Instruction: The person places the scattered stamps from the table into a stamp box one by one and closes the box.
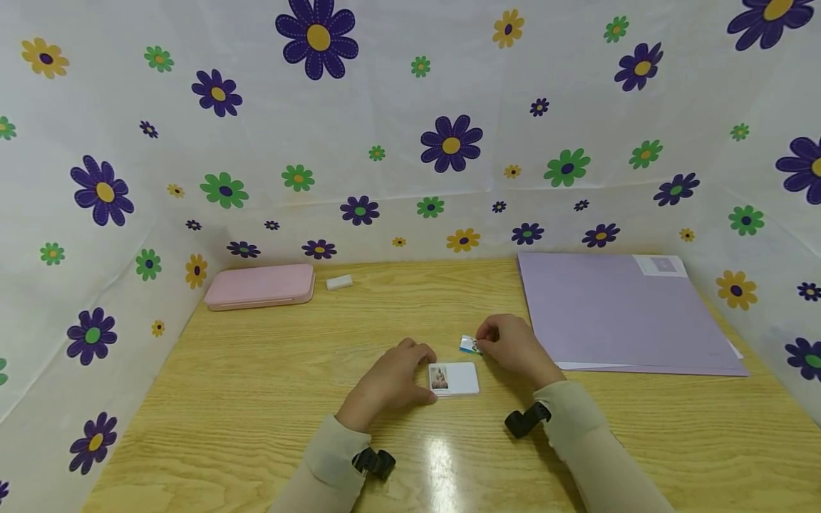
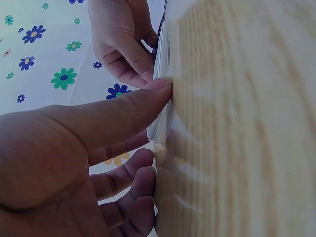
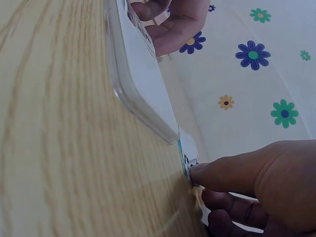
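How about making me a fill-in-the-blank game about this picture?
1. The long case at the back left of the table is colored ____.
2. The big folder on the right is colored ____.
3. The person's ____ hand pinches the small blue-and-white piece.
4. In the head view, the little picture shows on the ____ half of the flat white holder.

Missing words: pink; purple; right; left.

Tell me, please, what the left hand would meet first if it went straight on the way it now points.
Most likely the flat white case, right at the left hand; the thumb seems to touch it, the fingers' contact is unclear.
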Tool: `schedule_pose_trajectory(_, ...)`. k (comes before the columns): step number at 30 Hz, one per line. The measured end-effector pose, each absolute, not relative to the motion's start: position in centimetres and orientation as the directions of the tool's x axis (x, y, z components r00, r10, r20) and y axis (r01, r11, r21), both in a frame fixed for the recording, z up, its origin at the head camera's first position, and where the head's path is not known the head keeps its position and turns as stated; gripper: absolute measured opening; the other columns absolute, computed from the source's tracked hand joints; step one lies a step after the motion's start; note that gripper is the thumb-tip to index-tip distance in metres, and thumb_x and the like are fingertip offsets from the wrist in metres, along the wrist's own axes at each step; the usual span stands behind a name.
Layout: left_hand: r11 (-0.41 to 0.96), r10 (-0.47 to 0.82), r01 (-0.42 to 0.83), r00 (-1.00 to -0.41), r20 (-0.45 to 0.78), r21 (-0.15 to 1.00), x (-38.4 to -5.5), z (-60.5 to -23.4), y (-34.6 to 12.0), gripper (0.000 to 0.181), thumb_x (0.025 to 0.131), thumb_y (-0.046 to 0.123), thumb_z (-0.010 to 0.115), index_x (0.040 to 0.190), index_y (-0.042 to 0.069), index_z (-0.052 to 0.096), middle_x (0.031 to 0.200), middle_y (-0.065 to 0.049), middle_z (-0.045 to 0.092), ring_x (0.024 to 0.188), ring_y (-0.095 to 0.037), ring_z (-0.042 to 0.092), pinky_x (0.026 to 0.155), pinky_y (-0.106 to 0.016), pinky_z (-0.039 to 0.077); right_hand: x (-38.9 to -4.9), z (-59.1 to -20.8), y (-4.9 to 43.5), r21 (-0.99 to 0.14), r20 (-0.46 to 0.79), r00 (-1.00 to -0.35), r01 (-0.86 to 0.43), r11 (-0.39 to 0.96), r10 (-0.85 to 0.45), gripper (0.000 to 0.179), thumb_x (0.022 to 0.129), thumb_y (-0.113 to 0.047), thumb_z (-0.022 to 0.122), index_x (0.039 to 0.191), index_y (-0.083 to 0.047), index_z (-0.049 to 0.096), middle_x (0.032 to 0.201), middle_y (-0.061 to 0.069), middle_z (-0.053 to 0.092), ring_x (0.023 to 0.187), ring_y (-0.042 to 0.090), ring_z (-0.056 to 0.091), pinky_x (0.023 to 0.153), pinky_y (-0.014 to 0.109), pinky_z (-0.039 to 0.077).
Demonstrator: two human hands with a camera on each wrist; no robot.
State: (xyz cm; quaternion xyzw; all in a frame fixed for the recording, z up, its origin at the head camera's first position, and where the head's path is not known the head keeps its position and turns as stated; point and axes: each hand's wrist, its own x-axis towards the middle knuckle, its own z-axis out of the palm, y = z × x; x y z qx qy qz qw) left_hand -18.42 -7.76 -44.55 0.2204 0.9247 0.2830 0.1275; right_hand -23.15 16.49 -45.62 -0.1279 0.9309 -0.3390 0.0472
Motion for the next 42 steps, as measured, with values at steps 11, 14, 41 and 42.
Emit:
schedule_pose_trajectory(11,0.741,0.483,0.338,-0.868,-0.112,0.580,-18.5,-44.5,-7.8,0.052,0.078,0.023,0.087,0.122,0.012,0.062,0.111,-0.003,0.054,0.096,-0.019,0.052,0.088,-0.040,0.046,-23.2,-45.6,16.5,-0.638,0.005,-0.963,-0.211,0.741,-0.271,0.007,0.090,-0.005,0.071,0.085,-0.009,0.067,0.081,0.000,0.061,0.076,0.018,0.053,0.072,0.036,0.045)
schedule_pose_trajectory(14,0.740,0.486,0.339,-0.867,-0.112,0.581,-18.5,-44.5,-7.8,0.053,0.078,0.023,0.087,0.123,0.012,0.062,0.111,-0.003,0.054,0.097,-0.019,0.053,0.088,-0.040,0.046,-23.1,-45.5,16.5,-0.635,0.009,-0.960,-0.220,0.740,-0.278,0.006,0.091,-0.004,0.068,0.086,-0.008,0.066,0.082,0.001,0.061,0.076,0.018,0.053,0.072,0.036,0.046)
schedule_pose_trajectory(41,0.752,0.480,0.338,-0.870,-0.118,0.566,-18.5,-44.6,-7.8,0.053,0.077,0.024,0.087,0.123,0.013,0.062,0.111,-0.002,0.054,0.096,-0.019,0.053,0.088,-0.039,0.046,-23.1,-44.3,16.9,-0.695,0.018,-0.957,-0.219,0.685,-0.289,0.009,0.095,-0.004,0.063,0.094,-0.008,0.071,0.091,0.003,0.066,0.083,0.020,0.056,0.075,0.037,0.048)
schedule_pose_trajectory(42,0.752,0.479,0.337,-0.870,-0.118,0.566,-18.5,-44.6,-7.8,0.053,0.077,0.025,0.087,0.123,0.013,0.062,0.111,-0.002,0.054,0.096,-0.019,0.053,0.088,-0.039,0.046,-23.1,-44.2,16.9,-0.707,0.011,-0.957,-0.213,0.674,-0.291,0.009,0.096,-0.005,0.063,0.094,-0.008,0.071,0.091,0.003,0.065,0.082,0.019,0.056,0.075,0.036,0.048)
